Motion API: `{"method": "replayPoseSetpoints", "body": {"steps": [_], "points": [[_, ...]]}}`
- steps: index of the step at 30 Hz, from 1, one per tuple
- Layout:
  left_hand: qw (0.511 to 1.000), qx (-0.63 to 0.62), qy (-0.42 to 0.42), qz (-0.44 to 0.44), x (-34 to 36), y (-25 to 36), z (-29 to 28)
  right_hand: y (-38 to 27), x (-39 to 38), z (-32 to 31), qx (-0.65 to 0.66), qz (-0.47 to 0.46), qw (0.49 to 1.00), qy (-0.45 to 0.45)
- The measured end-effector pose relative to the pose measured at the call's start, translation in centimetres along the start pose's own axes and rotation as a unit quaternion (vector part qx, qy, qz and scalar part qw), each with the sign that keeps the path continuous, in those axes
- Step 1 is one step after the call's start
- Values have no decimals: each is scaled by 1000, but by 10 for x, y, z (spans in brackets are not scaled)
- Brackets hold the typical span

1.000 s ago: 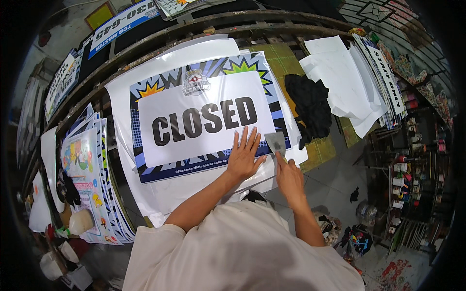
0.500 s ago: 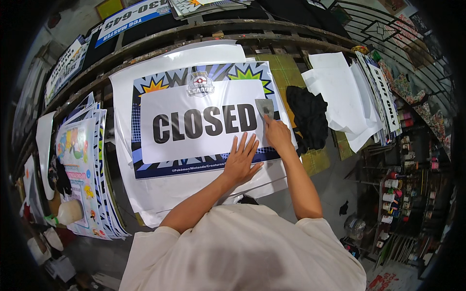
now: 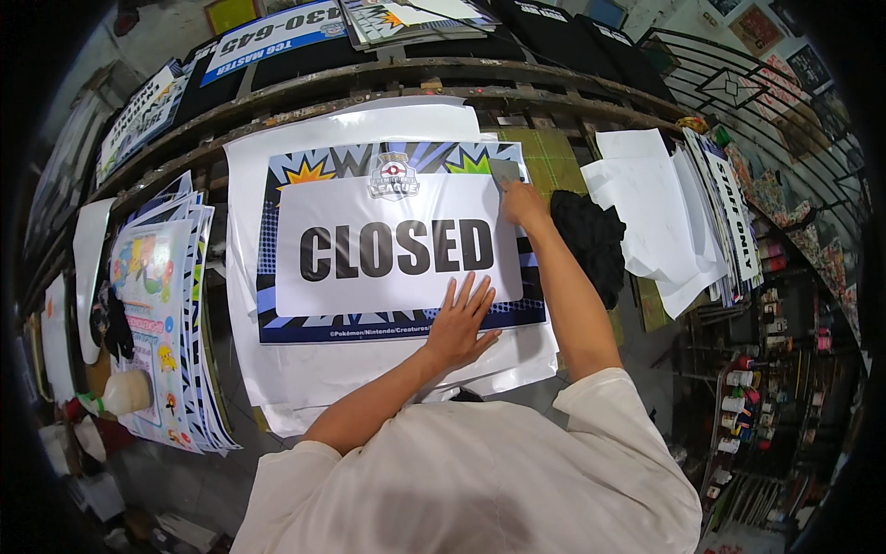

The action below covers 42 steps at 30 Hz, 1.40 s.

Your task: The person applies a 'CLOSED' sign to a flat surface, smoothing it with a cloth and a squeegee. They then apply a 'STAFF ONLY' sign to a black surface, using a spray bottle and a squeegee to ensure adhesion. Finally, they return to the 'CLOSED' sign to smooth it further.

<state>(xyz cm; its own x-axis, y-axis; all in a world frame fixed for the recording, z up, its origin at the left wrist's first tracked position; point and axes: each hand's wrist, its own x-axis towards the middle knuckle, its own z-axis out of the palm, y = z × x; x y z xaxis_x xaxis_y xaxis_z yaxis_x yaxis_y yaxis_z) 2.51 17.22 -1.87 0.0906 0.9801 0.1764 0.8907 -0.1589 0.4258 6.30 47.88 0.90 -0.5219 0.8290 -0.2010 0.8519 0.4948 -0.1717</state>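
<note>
A printed sign [image 3: 397, 208] with large black letters on a white panel and a blue patterned border lies flat in front of me. Its surface shows faint ripples. My left hand [image 3: 460, 325] presses on its lower right part, palm down, fingers spread. Near the sign's upper right corner, my right hand [image 3: 524, 203] grips a flat grey scraper [image 3: 504, 171], whose blade rests against the border. Its handle is mostly hidden in my fingers. Under the sign is a larger white sheet [image 3: 388, 374] that sticks out on several sides.
A bunched black cloth [image 3: 588, 242] lies right of the sign, beside crumpled white paper [image 3: 646, 203] and stacked signs [image 3: 729, 217]. Printed boards [image 3: 157, 314] and a whitish bottle [image 3: 127, 392] are at left. A wooden rail [image 3: 406, 78] runs across the far side.
My right hand has moved the scraper away from me along the sign's right side, to near its upper corner. My left hand stays pressed on the sign. The whole view has shifted slightly.
</note>
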Motion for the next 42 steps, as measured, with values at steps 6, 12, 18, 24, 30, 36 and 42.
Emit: {"method": "replayPoseSetpoints", "body": {"steps": [6, 12, 18, 24, 30, 36, 42], "points": [[1000, 11, 2, 0, 0, 2, -1, 0, 34, -13, -11, -5, 1000, -26], [1000, 3, 10, 14, 3, 1, 1, 15, 56, -31, -1, 11, 1000, 3], [1000, 2, 15, -2, -4, -4, 3, -23, -81, -34, 59, -14, 993, 102], [999, -7, 30, 17, 1, 0, 6, -40, -208, 17, 48, 25, 997, 54], [1000, -9, 12, 11, 0, -2, 5, -42, -146, 17, 80, 21, 996, 40], [1000, -10, 17, 11, 1, -1, 1, -36, -61, -3, 47, 7, 999, 11], [1000, -1, 7, 1, -1, -2, 5, -25, 4, -12, 36, 36, 998, -37]]}}
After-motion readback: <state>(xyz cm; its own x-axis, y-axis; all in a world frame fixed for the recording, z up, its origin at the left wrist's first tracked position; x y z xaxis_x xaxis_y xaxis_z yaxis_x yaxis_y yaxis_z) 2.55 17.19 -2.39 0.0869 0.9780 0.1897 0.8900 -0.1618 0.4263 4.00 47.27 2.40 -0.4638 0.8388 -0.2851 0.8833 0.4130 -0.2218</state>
